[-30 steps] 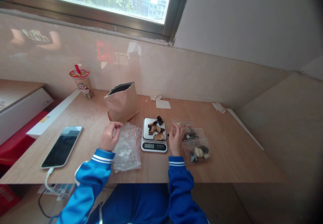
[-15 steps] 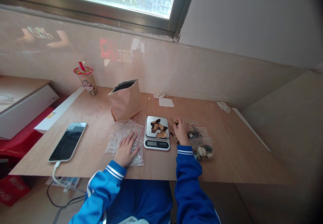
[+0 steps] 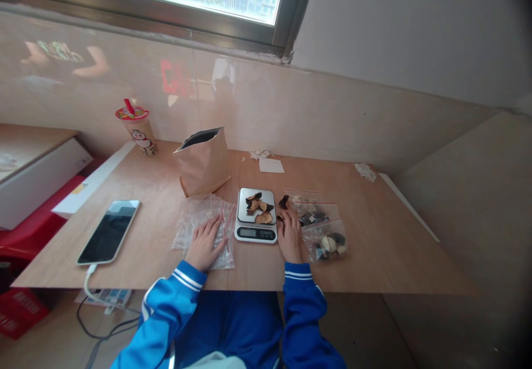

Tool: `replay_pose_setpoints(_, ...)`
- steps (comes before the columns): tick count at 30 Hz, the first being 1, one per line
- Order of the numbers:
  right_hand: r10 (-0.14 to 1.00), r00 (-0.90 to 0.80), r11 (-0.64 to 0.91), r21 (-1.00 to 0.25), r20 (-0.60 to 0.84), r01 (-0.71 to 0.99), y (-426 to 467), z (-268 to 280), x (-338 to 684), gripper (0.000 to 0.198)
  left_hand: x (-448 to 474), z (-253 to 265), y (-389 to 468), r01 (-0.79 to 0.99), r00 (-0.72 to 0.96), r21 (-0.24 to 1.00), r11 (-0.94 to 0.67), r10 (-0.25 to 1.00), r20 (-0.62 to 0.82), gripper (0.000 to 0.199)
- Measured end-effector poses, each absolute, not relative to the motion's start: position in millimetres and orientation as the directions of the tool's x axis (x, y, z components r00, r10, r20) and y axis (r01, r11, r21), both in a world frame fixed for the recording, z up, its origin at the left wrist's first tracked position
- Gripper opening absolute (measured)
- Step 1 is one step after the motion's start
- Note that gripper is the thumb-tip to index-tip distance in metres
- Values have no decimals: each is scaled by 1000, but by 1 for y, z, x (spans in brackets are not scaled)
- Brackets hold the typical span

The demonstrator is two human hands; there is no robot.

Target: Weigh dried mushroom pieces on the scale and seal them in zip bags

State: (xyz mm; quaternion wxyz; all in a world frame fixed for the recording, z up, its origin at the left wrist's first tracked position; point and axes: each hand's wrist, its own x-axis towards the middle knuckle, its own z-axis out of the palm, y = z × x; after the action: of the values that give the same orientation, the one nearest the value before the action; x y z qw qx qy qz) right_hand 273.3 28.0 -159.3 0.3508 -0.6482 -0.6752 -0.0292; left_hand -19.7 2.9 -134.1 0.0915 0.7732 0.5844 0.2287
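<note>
The dried brown slices (image 3: pixel 263 218) lie heaped on the plate of my white scale (image 3: pixel 242 203), between my two hands. Figures show on its display (image 3: pixel 248 232), but they and the button marks are too small to read. My right hand (image 3: pixel 290 236) rests just beside the scale, fingers bent near a dark dried piece (image 3: pixel 284 201); whether they pinch anything I cannot tell. My left hand (image 3: pixel 203 244) lies flat on clear zip bags (image 3: pixel 191 216), thumb apart from the fingers. Right of me, filled zip bags (image 3: pixel 329 244) hold pale and dark pieces and small printed packets, illegible. Behind stands an open brown pouch (image 3: pixel 203 164); farther left, a cup (image 3: pixel 142 136) with a snowman figure. White lettering on the red box (image 3: pixel 20 313) below is too blurred to read.
</note>
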Motion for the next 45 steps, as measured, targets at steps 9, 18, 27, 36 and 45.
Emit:
replay_pose_setpoints(9, 830, 110, 190, -463, 547, 866, 60, -131, 275, 36, -19, -132, 3, 862, 221, 411, -296, 950, 221, 54)
replay_pose_setpoints(18, 899, 105, 163, -548, 424, 821, 106, -121, 295, 27, -20, -132, 2, 858, 225, 412, -307, 945, 236, 53)
replay_pose_setpoints(27, 918, 96, 246, -740, 386, 626, 95, -100, 258, 40, -20, -133, 2, 852, 220, 424, -305, 946, 238, 53)
replay_pose_setpoints(36, 829, 163, 240, -604, 535, 760, 61, -121, 282, 35, -20, -134, 3, 848, 214, 436, -302, 947, 239, 52)
replay_pose_setpoints(45, 809, 156, 165, -475, 566, 865, 27, -155, 281, 32, -20, -131, 3, 846, 221, 435, -308, 945, 239, 52)
